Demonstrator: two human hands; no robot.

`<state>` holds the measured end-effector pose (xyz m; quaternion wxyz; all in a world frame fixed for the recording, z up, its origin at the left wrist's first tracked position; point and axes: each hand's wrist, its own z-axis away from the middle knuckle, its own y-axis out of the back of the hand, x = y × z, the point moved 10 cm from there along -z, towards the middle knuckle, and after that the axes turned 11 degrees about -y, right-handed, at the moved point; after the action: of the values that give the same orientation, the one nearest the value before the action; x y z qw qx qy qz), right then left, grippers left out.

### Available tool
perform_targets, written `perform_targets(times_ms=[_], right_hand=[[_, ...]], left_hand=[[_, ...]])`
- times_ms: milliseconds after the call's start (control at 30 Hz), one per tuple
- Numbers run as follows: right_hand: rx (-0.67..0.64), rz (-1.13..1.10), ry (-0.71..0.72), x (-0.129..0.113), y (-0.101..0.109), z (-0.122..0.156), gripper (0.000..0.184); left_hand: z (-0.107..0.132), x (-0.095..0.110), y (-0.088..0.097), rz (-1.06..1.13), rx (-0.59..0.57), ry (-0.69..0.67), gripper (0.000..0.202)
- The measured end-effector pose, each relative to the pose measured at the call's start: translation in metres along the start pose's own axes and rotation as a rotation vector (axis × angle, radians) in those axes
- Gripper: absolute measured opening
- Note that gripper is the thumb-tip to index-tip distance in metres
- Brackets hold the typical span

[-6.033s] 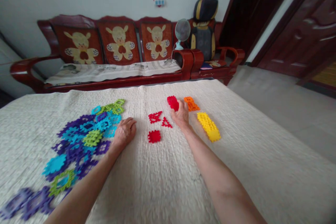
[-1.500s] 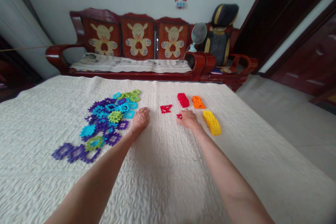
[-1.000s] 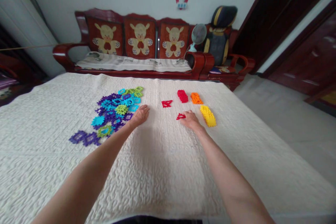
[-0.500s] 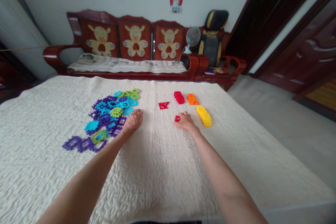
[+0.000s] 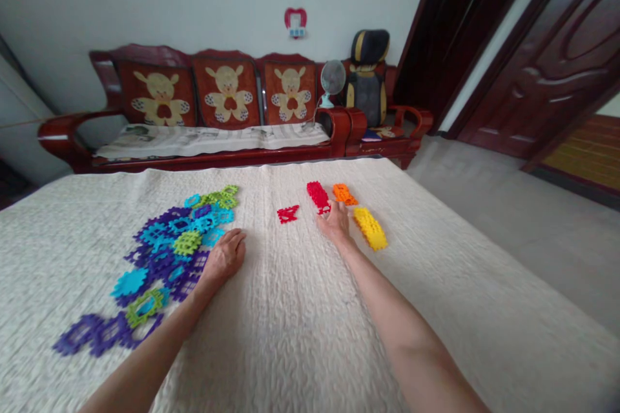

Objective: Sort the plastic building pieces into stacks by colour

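At the left, a heap of purple, blue and green plastic pieces (image 5: 186, 243) lies tangled on the quilted cloth (image 5: 271, 329); their notched edges overlap, so a sideways brush from the person's forearm could drag several out at once. The left hand (image 5: 227, 257) rests at the heap's right edge with its fingers loosely curled; whether anything is under the palm cannot be told. To its right, a flat red piece (image 5: 287, 213) lies alone on the cloth, between the hands, where a sweeping wrist might knock it aside. Further right, the red stack (image 5: 318, 195) leans in an overlapping row, and a small red piece (image 5: 323, 210) sits at its near end, pinched narrowly in the fingertips of the right hand (image 5: 334, 222). Whether that piece touches the stack is unclear; too hard a push there could make the row slide or fan out. Just right of the fingers are the orange stack (image 5: 344, 194) and, nearer the person, the yellow stack (image 5: 371, 228); a knuckle swinging outward might jostle either one.
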<state>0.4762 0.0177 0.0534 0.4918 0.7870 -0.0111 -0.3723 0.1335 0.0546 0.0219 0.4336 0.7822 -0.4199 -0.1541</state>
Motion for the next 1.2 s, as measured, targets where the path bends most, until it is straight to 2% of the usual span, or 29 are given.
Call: perform_targets(times_ms=[233,467,600,700,767,833,900,967,1033,1100,1200], right_hand=[[0.056,-0.040,0.013,-0.008,-0.018,-0.025,0.054],[0.062,-0.020,-0.005,-0.004,-0.026,-0.027,0.058],[0.080,-0.054,0.013,-0.004,-0.023,-0.024,0.062],[0.141,-0.130,0.108,-0.011,-0.014,-0.017,0.054],[0.168,-0.210,0.246,-0.025,-0.009,-0.007,0.044],[0.125,-0.270,0.403,-0.045,-0.013,0.006,0.039],[0.016,-0.272,0.530,-0.067,-0.028,0.020,0.041],[-0.099,-0.218,0.593,-0.087,-0.046,0.031,0.042],[-0.179,-0.124,0.568,-0.100,-0.064,0.035,0.044],[-0.227,-0.011,0.475,-0.105,-0.076,0.033,0.044],[-0.273,0.132,0.364,-0.106,-0.084,0.028,0.037]], left_hand=[[0.001,0.000,0.001,-0.013,-0.014,-0.010,0.032],[0.001,0.003,0.003,-0.017,-0.026,-0.013,0.031],[0.001,0.003,0.003,-0.014,-0.023,-0.004,0.031],[0.000,0.004,0.004,-0.007,-0.011,-0.004,0.031],[-0.001,0.006,0.004,-0.004,-0.002,-0.017,0.030],[-0.001,0.006,0.005,-0.003,0.009,-0.023,0.030],[-0.001,0.006,0.005,0.000,0.021,-0.019,0.029],[-0.001,0.005,0.006,0.005,0.029,-0.013,0.029],[-0.001,0.006,0.006,0.008,0.031,-0.015,0.030],[-0.001,0.007,0.006,0.001,0.025,-0.019,0.030],[-0.002,0.008,0.007,-0.019,0.018,-0.021,0.031]])
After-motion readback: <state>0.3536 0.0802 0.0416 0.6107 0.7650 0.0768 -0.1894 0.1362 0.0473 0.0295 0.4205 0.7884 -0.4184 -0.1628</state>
